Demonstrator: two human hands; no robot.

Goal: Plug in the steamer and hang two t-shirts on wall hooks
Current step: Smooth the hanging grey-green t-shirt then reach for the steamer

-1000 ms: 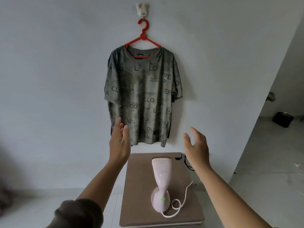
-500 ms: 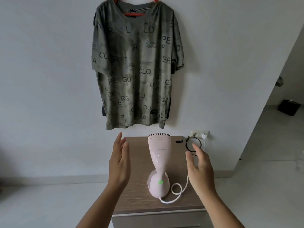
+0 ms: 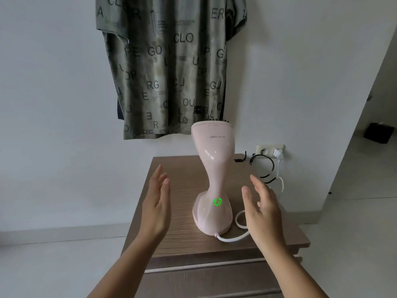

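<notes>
A pink steamer [image 3: 211, 179] stands upright near the middle of the brown wood-grain surface [image 3: 178, 175], a little toward its right edge, with a green ring lit low on its body. The left hand [image 3: 155, 203] hovers just beside it on the left, open, fingers straight and close together, palm turned toward the steamer and holding nothing. The right hand [image 3: 261, 208] hovers on the other side, also open with fingers loosely spread, palm facing in, empty; neither hand touches the steamer. A white cord [image 3: 235, 235] leaves the steamer's base at the front, loops on the surface beneath the right hand and runs off past the right edge. Beyond the far right corner a wall socket [image 3: 265, 149] holds a white plug [image 3: 278, 153], and a coiled black cable [image 3: 265, 168] hangs just beside it, with the white cord trailing down the wall below. On the wall behind the far edge hangs a grey-green t-shirt [image 3: 171, 67] printed with dark letters; its hem drops just behind the steamer's head, so the head overlaps the lower right corner of the shirt. A strip of darker cloth shows at the shirt's lower left edge, though what it is cannot be told. A drawer front [image 3: 212, 278] lies under the near edge of the surface. To the far right, on the floor through an opening, sits a dark box [image 3: 379, 132].
</notes>
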